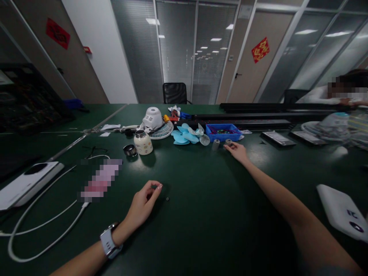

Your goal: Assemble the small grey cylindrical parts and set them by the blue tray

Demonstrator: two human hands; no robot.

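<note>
My right hand [237, 151] is stretched out to the far side of the green table [198, 184], its fingers closed on a small cylinder [228, 142]. A similar small grey cylinder [216, 144] stands just left of it. My left hand [144, 202], with a watch on the wrist, rests low over the table. Its thumb and index fingertips are pressed together; whether anything is between them is too small to make out. Right of these fingertips lies a tiny ring-shaped part [167, 199].
Behind the cylinders are a blue tray [223, 132] of wires and blue fan blades [185, 135]. A patterned jar [143, 143], its dark lid [130, 150] and white fan parts [153, 119] stand left. A phone with cables lies left, a white device [342, 211] right. Another person sits far right.
</note>
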